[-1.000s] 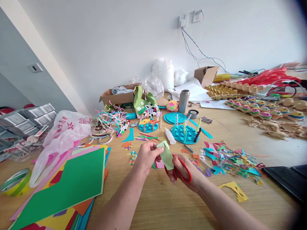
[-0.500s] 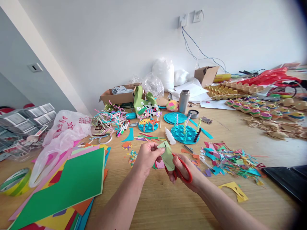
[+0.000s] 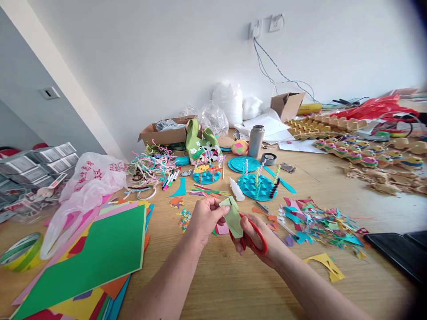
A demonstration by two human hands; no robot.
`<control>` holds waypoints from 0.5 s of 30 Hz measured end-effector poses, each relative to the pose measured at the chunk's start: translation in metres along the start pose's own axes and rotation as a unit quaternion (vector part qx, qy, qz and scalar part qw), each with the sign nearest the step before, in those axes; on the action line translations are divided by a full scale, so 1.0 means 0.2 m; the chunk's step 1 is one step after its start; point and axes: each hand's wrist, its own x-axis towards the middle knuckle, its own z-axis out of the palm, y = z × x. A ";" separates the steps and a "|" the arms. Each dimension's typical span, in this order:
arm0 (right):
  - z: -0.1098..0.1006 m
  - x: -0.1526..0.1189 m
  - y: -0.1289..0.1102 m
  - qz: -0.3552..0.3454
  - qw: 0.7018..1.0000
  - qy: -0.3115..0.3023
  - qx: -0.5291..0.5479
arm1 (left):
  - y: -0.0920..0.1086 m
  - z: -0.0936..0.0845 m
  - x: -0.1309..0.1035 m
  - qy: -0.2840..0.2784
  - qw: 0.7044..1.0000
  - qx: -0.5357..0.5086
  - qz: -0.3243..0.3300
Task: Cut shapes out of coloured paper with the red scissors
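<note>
Between my two hands is a small piece of light green paper [image 3: 233,221], tilted, with a dark slit near its top. My left hand [image 3: 209,218] pinches its upper left edge between thumb and fingers. Red-handled scissors [image 3: 259,238] are gripped in my right hand [image 3: 255,233], my fingers wrapped round the loops. The blades are mostly hidden behind the paper and my fingers, so I cannot see whether they touch it. Under the hands lies a scrap of pink paper [image 3: 222,229]. A white glue bottle [image 3: 236,190] lies just beyond the paper.
Coloured paper sheets [image 3: 100,253] are stacked at left, and paper scraps [image 3: 323,222] lie scattered at right. Blue-painted egg-tray pieces [image 3: 256,186] with pipe cleaners stand ahead, near a steel bottle [image 3: 256,141]. A black device [image 3: 393,253] sits at the right edge.
</note>
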 end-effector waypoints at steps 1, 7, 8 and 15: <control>0.00 0.00 0.00 0.001 1.000 -0.001 -0.001 | 0.00 0.00 0.00 -0.001 1.000 0.000 -0.001; 0.00 0.00 0.00 0.001 1.000 -0.002 -0.003 | 0.00 0.00 0.00 -0.005 1.000 -0.001 0.000; 0.00 0.00 0.00 0.000 1.000 -0.002 -0.004 | 0.00 0.00 0.00 -0.006 1.000 -0.002 0.000; -0.01 0.00 0.01 -0.003 1.000 -0.005 -0.015 | -0.01 0.00 0.00 -0.007 1.000 0.001 0.000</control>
